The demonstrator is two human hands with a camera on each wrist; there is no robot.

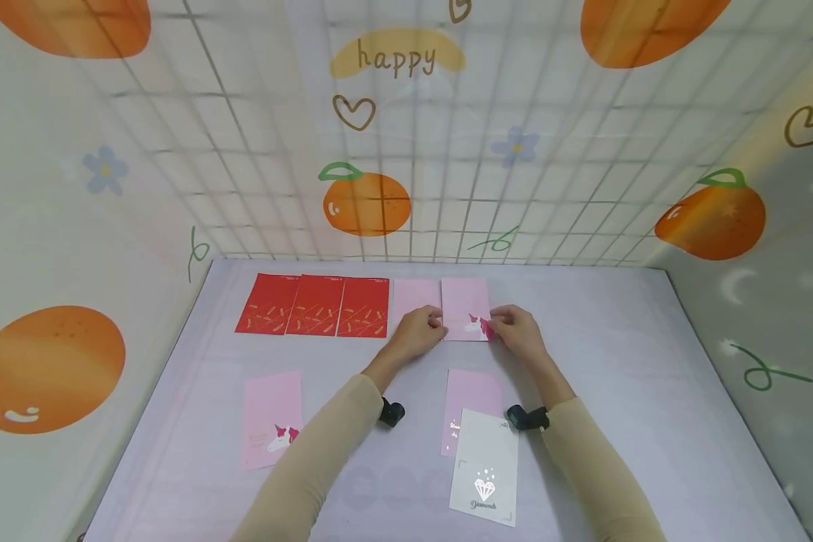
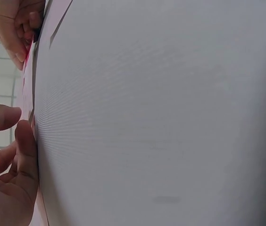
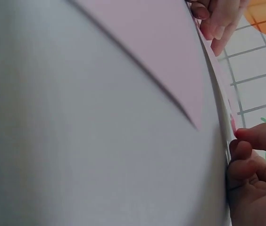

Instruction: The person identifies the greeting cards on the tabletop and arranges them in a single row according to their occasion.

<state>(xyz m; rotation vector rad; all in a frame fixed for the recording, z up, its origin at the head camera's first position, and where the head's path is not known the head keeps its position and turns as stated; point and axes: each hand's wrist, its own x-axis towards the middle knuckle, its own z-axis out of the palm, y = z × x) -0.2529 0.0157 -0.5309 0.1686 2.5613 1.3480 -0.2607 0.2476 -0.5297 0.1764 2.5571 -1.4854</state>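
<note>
In the head view, a pink card with a unicorn (image 1: 465, 301) lies at the back of the table. My right hand (image 1: 518, 331) pinches its right edge near the lower corner; thumb and fingertips meet there in the right wrist view. On the other side, my left hand (image 1: 416, 331) has its loosely bent fingertips right at the card's left edge. A small gap shows between that thumb and finger (image 2: 25, 136) in the left wrist view. Under the left hand, a second pink card (image 1: 416, 292) is partly hidden.
Left of these, three red cards (image 1: 313, 305) form a slightly overlapping row. Another pink unicorn card (image 1: 271, 414) lies front left. Front right, a white card with a diamond (image 1: 485, 467) overlaps a pink card (image 1: 470, 388). A patterned cloth (image 1: 440, 135) over a wire grid stands behind the table.
</note>
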